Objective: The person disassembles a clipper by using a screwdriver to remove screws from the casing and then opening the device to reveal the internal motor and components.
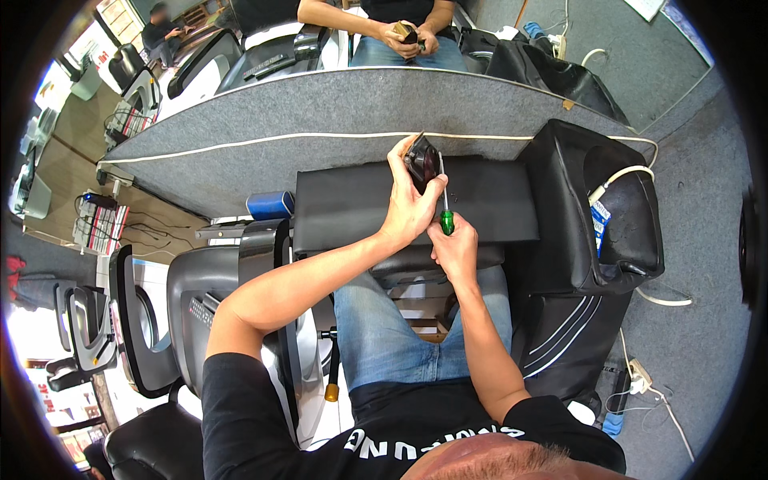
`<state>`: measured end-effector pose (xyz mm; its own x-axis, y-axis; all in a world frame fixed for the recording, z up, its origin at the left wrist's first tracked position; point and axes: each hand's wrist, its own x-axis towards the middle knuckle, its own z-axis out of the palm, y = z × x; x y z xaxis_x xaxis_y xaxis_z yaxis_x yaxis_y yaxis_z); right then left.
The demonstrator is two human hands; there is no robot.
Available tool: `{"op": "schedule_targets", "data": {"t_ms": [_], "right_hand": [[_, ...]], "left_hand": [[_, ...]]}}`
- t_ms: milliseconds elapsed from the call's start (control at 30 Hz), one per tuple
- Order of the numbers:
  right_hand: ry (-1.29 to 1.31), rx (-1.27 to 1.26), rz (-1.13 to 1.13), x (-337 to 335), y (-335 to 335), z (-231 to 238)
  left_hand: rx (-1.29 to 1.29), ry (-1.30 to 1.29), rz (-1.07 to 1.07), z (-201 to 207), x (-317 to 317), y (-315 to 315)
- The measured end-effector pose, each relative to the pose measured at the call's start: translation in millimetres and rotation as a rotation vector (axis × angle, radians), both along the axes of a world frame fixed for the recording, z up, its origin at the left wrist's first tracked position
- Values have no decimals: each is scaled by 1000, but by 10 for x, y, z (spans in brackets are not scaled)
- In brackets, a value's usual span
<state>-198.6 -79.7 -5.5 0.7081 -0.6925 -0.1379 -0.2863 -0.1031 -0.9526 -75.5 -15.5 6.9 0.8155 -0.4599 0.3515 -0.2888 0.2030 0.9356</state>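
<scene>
My left hand [409, 200] is closed around a dark, glossy hair clipper [422, 162], raised over the black padded bench [336, 204]. The clipper's blade end points away from me. In my right hand [457, 250], just nearer to me, is a screwdriver [447, 221] with a green handle. Its thin metal shaft runs up along the clipper's right side, the tip close to or touching the casing; I cannot tell which. The palm and fingers partly hide the clipper's body.
A blue case [270, 206] lies left of the bench. To the right stands a black basin-shaped seat [624, 224] with a white cable and a blue packet. A salon chair [208, 280] holds a remote control [202, 310]. A mirror [320, 56] reflects my hands and a seated person.
</scene>
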Motion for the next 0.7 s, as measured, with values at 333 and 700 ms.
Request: {"op": "schedule_targets", "data": {"t_ms": [333,700], "right_hand": [[-32,-149,20,54,0,10],[-84,-99,161,44,-178,-2]], "left_hand": [[5,247,3,22,53,-22],[125,509,-84,150,196,-19]]}}
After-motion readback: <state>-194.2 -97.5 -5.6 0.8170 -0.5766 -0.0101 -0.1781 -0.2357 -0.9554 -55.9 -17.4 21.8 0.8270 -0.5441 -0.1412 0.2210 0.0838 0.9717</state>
